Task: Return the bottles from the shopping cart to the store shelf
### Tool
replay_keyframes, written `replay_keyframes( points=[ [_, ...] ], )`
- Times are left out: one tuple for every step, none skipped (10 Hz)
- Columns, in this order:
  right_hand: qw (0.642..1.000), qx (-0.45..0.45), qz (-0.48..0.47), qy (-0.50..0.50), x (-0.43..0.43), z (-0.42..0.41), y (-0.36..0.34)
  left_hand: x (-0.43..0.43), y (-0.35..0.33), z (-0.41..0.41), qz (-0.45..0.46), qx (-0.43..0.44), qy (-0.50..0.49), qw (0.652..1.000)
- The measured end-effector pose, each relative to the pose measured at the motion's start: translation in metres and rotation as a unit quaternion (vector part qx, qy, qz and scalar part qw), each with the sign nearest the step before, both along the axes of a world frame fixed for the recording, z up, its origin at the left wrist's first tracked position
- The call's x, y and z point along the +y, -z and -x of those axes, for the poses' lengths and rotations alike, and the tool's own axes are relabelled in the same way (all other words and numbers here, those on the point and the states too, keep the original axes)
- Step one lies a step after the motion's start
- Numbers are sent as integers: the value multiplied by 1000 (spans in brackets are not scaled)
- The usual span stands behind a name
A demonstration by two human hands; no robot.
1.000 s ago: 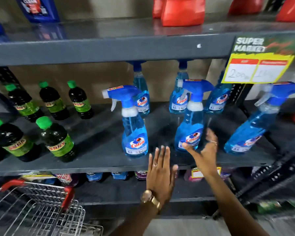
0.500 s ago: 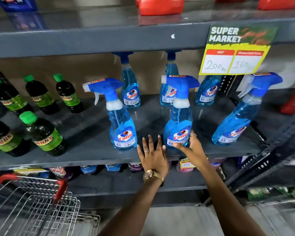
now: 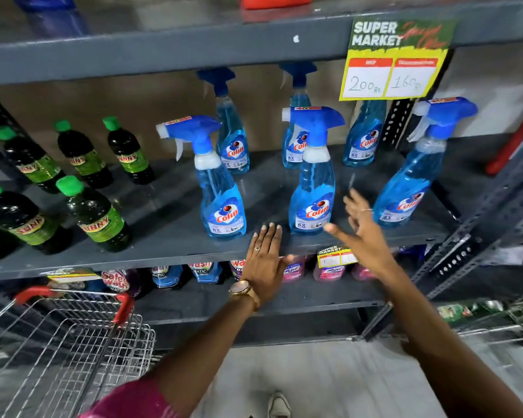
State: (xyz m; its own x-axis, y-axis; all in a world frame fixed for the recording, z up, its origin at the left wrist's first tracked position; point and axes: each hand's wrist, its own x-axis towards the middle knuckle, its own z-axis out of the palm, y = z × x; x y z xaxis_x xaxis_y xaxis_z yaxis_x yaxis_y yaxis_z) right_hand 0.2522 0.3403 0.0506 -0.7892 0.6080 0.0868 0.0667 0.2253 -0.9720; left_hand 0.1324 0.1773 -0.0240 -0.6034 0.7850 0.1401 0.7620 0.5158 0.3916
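Three blue spray bottles stand in the front row of the grey shelf point(image 3: 163, 245): one on the left point(image 3: 221, 203), one in the middle point(image 3: 313, 200), one on the right point(image 3: 411, 188). More of the same stand behind them. My left hand point(image 3: 264, 260) lies flat at the shelf's front edge, between the left and middle bottles, holding nothing. My right hand point(image 3: 363, 230) is open with spread fingers, just right of the middle bottle and apart from it. The wire shopping cart point(image 3: 73, 342) with red handle sits at the lower left; I see no bottles in it.
Dark bottles with green caps point(image 3: 97, 218) fill the left part of the shelf. A yellow price sign point(image 3: 393, 73) hangs from the shelf above. Pouches and pink bottles point(image 3: 329, 270) stand on the lower shelf. A slotted metal upright point(image 3: 477, 230) runs along the right.
My right hand has let go of the middle spray bottle and drawn back to its right, fingers spread. My left hand stays at the shelf edge. The view has shifted slightly.
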Motion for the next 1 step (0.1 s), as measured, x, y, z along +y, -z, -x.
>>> replay_keyframes(
  points=[
    [995,97,-32,-17,-13,-50,-56,-36,-22,5,-44,15,85,995]
  ],
)
